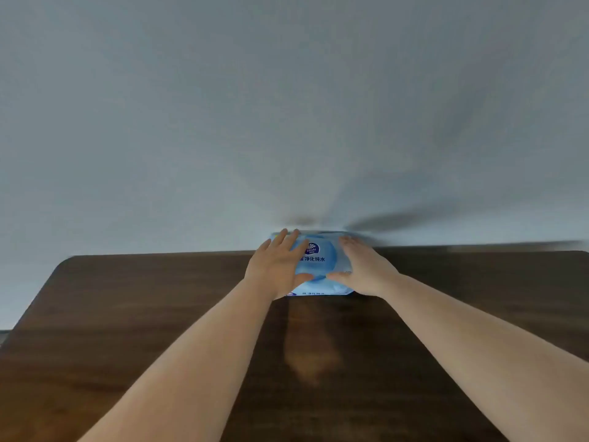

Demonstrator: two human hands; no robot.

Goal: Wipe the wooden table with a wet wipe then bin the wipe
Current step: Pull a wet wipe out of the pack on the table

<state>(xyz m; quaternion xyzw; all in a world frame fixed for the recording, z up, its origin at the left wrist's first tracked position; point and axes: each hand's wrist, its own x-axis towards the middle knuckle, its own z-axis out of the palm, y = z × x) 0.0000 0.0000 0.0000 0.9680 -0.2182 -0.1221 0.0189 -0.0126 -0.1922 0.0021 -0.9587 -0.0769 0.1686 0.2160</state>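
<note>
- Two bare forearms are reaching out from the near edge of the picture, converging toward the far middle of the wooden table (pixel 143 314).
- A pale sheen is lying on the dark wood between the forearms; the surface to the left and right of them is showing as bare boards.
- The left hand (pixel 275 266) is lying palm down on the left side of the wipe pack (pixel 322 263), fingers spread and pointing away, thumb stretching rightward across the pack's near face.
- The right hand (pixel 363 269) is pressing the pack's right side in the same flat way, its thumb pointing left so that the two thumb tips are nearly meeting.
- Neither hand is curling shut; both are resting open against the pack, bracketing it.
- The blue pack is sitting at the table's far edge, up against the pale wall (pixel 287 106).
- The table's far left corner is rounding off, with the far edge running level along the wall.
</note>
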